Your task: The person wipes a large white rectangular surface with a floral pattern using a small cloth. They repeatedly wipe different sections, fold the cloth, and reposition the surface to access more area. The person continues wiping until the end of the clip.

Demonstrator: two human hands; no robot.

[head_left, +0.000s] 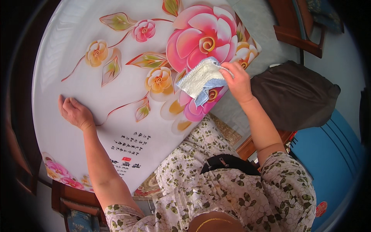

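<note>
My right hand [236,81] pinches a white knitted cloth [199,77] with a pale blue edge by its upper right corner. The cloth hangs over the flower print of the tablecloth [77,23], near the right edge of the table. One blue flap is folded across its lower part. On the left side of the table, my left hand [76,113] rests on the white surface with its fingers slightly bent and apart. It holds nothing.
A dark brown cloth [293,96] is draped over something to the right of the table. Below it stands a blue surface [328,147] with dark lines. Wooden chairs [299,27] are at the upper right and the lower left [77,207].
</note>
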